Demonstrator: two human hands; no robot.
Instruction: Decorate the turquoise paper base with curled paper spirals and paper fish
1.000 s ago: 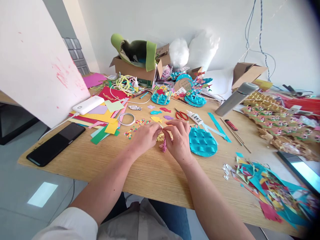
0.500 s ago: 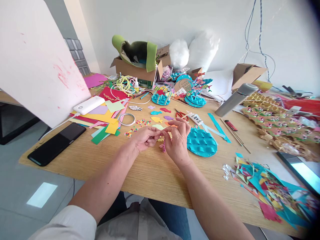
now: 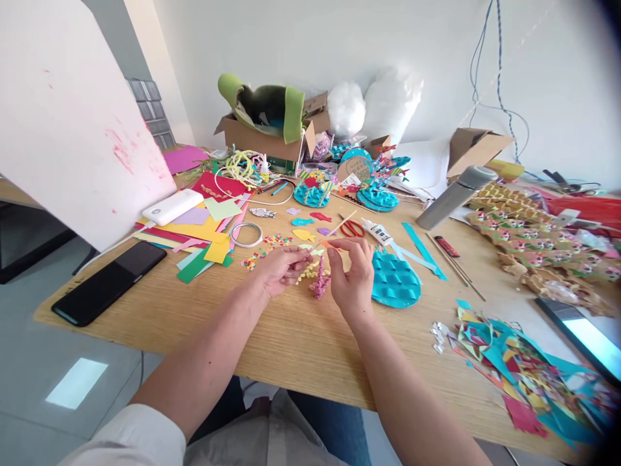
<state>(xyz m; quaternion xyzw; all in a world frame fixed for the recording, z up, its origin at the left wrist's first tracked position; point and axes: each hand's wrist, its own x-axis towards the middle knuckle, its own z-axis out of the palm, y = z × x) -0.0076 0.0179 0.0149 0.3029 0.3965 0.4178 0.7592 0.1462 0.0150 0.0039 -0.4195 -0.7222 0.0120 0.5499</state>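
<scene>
My left hand [image 3: 287, 266] is closed in a pinch; what lies between its fingertips is too small to make out. My right hand [image 3: 353, 272] has its fingers curled near a thin wooden stick [image 3: 342, 223] that slants up and away between the hands. Below and between them are curly pink-purple paper [image 3: 319, 285] and yellow curls [image 3: 305, 274]. A blue woven paper oval [image 3: 396, 279] sits right of my right hand. Small paper fish, a yellow one [image 3: 303, 235] and a red one [image 3: 321, 217], lie beyond my hands.
Colored paper sheets [image 3: 218, 249], a tape roll [image 3: 246, 234] and a black phone [image 3: 109, 283] lie left. Red scissors [image 3: 352, 228], a glue tube [image 3: 377, 232], a grey bottle [image 3: 456, 197] and paper scraps [image 3: 528, 369] lie right. Boxes stand behind.
My right hand has moved slightly right, apart from my left hand. The stick now slants more upright, and the pink-purple curl shows more fully.
</scene>
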